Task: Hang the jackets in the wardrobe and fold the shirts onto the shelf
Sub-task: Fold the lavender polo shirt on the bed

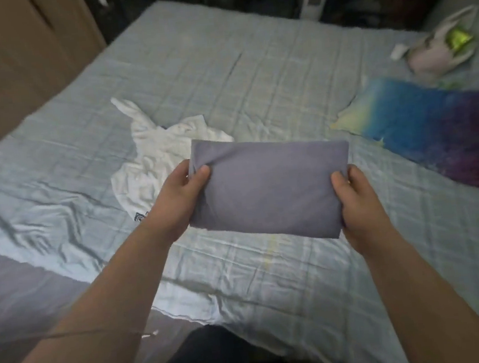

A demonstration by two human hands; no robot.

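At far left: brown panel (12,57), upright beside the bed (249,62); whether it belongs to the wardrobe cannot be told. No shelf is in view.

Left of centre: white shirt (156,160), unfolded and crumpled on the bed, one sleeve stretched away. Judged as yet to be folded.

Centre: left hand (183,193), thumb on top, fingers beneath, pinches the left edge of the grey shirt (268,190). This shirt is folded into a compact rectangle and held clear above the bed. Folding looks complete; carrying it to the shelf remains.

Right of centre: right hand (355,198) grips the same shirt's right edge, thumb over the top.

Right: blue-and-purple cloth (434,131), lying near the bed's right side; what kind of garment it is cannot be told.

Far right: pale bag (440,48) near the far corner, something yellow-green inside.

Jackets: none visible.

Open room: bare sheet beneath and beyond the held shirt. The bed's near edge lies close to the person.
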